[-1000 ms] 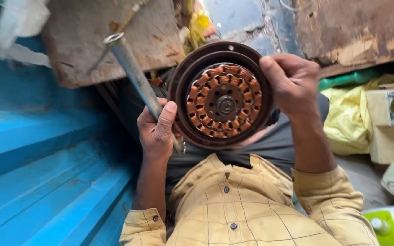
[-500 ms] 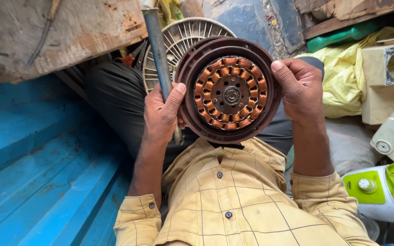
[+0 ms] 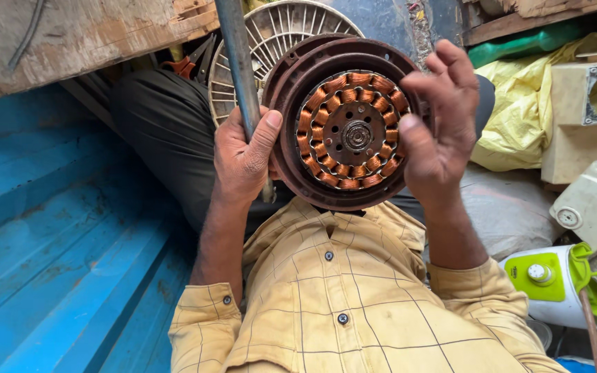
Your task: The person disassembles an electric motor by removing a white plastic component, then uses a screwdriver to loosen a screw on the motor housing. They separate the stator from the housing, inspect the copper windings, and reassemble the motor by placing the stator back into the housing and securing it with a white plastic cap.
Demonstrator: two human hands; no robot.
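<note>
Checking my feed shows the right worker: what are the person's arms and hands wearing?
Both hands are bare: left hand, right hand, no gloves, rings or watch visible. The yellow checked shirt has dark buttons, its sleeves rolled up near the elbows, cuffs buttoned.

Count: two hands, left hand [image 3: 242, 160], right hand [image 3: 438, 131]. One motor stator [image 3: 351, 128], copper coils. One metal rod [image 3: 240, 76]. One fan grille [image 3: 274, 41]. One yellow bag [image 3: 530, 110].

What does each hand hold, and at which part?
Left hand: grip around the grey metal pipe. Right hand: fingers at the right rim of the round motor housing.
</note>
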